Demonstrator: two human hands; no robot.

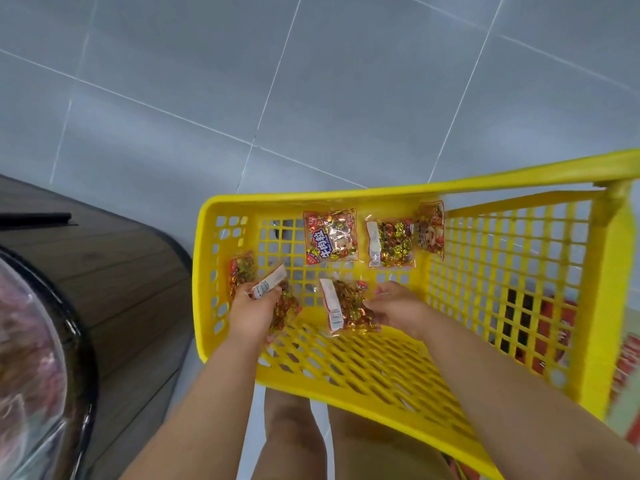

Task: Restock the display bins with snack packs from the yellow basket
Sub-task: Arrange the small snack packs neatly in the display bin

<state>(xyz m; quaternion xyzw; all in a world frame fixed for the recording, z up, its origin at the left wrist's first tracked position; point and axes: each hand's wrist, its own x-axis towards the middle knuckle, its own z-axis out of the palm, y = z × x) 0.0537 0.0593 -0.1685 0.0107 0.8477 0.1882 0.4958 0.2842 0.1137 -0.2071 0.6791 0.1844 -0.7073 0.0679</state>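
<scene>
Head view, looking down into the yellow basket, a lattice-walled plastic carrier standing over the grey tiled floor. Both hands are inside the basket. Left hand is closed around a snack pack, fingers wrapped over its white label edge; the pack's gold-and-red contents hang below the palm. A further pack lies against the basket's left wall, just beside that hand; whether the hand also touches it I cannot tell. Right hand has its fingers curled onto the right edge of a second pack lying on the basket floor, label strip to the left; grip looks closed on it, pack apparently not lifted. Three more packs rest near the far wall: one face-up with blue-and-white lettering, one back-up with a white label, and one propped upright against the lattice at the far right. At left, a wood-grain rounded display stand with a clear domed bin holding blurred wrapped goods; contents not identifiable. The person's bare knees show below the basket.
</scene>
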